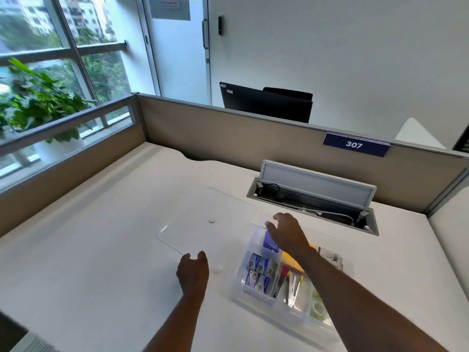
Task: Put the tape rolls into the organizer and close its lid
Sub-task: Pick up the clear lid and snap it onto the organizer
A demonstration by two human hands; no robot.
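Note:
The clear organizer (239, 271) stands open on the white desk, right of centre. It holds small blue boxes, a stapler and yellow pads. Pale greenish tape rolls (318, 309) lie in its near right compartment. The clear lid (203, 214), with a small pink knob, lies flat on the desk to the left of the organizer. My left hand (193, 271) curls its thumb and fingers over the lid's near edge. My right hand (288, 233) reaches over the organizer's far left corner with fingers spread, and holds nothing that I can see.
A small translucent disc (217, 268) lies on the desk (101, 250) beside my left hand. Behind the organizer an open cable tray (314, 207) has its flap raised. Beige partition walls (228, 138) close the desk at the back and left.

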